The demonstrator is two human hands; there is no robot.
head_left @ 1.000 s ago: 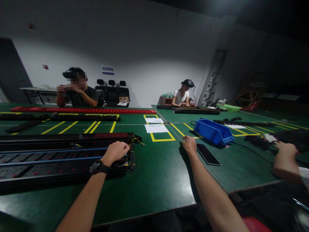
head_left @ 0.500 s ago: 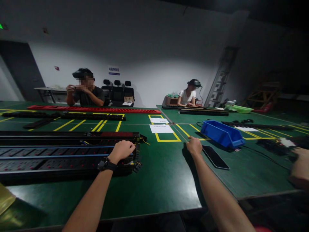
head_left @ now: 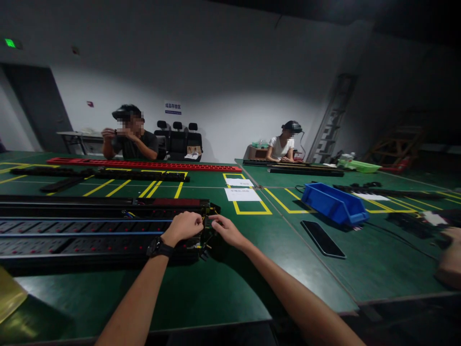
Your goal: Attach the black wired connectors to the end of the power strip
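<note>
A careless tug from you could pull one of the thin wires [head_left: 215,210] loose, since they stick out at the right end of the long black strips [head_left: 82,245] and your fingertips crowd that same spot. Your left wrist sits low over the near rows, so your watch [head_left: 158,247] might scrape them if you lean in, and pressing unevenly on that end could skew the strips on the green table [head_left: 180,298]. As for position, the strips stretch leftward from your left hand [head_left: 185,227], which lies over their right end with its fingers curled inward. Your right hand [head_left: 228,230] is just right of that end, thumb and forefinger pointing left at it, almost meeting the left fingertips. I cannot tell whether either hand's fingers pinch a wire or merely rest there; the contact is too small and dark.
</note>
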